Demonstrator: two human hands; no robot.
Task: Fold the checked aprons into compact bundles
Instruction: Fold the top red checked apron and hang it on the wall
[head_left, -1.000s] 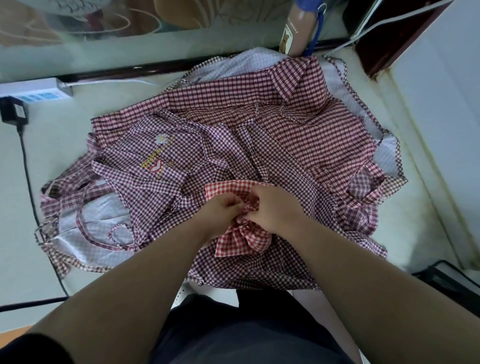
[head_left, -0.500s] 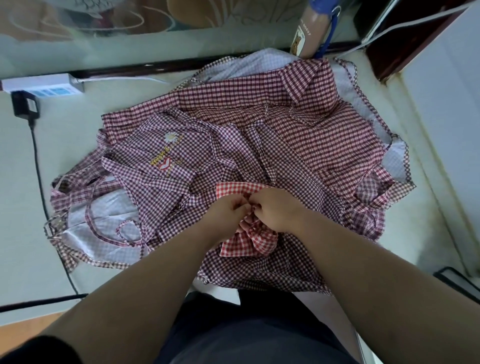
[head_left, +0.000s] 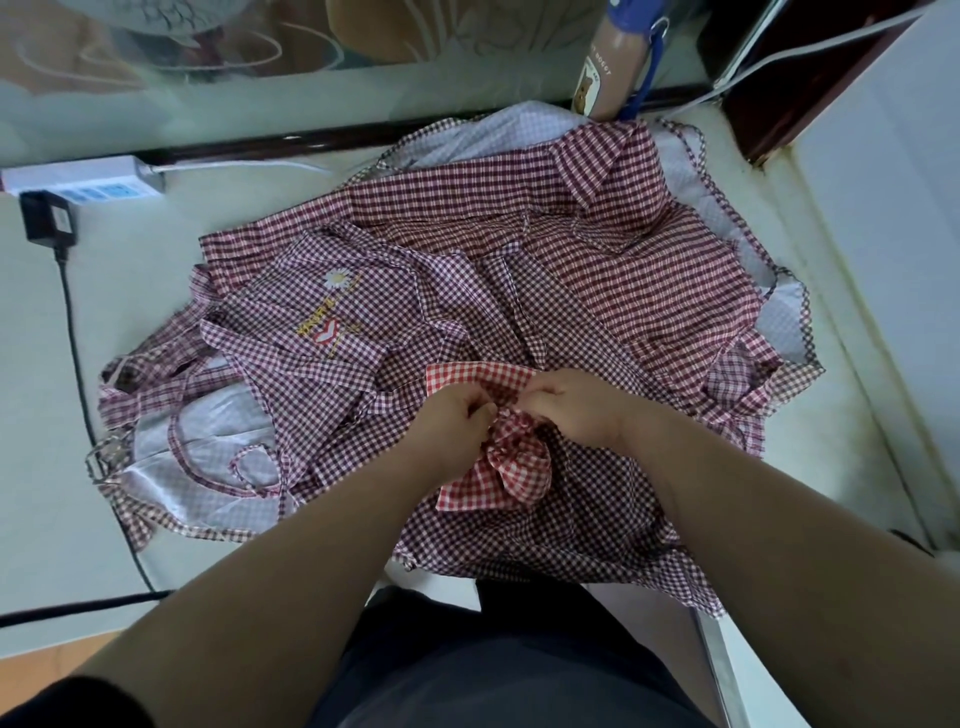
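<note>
Left hand (head_left: 457, 428), right hand (head_left: 579, 410) pinch red bundle (head_left: 501, 470) — aprons (head_left: 623, 270) overhang near edge of table (head_left: 47, 467).

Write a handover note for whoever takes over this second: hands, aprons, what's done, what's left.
Left hand: pinches the red checked apron at its gathered middle.
Right hand: pinches the same spot from the other side.
Where: the red checked apron, already small, lies on top of the maroon checked aprons, which lie in a crumpled heap on the pale table.
Done: the red one is folded down to a compact shape; its tie looks half made.
Left: secure that bundle, set it aside, then fold the maroon ones, including the one with the daisy embroidery.
</note>
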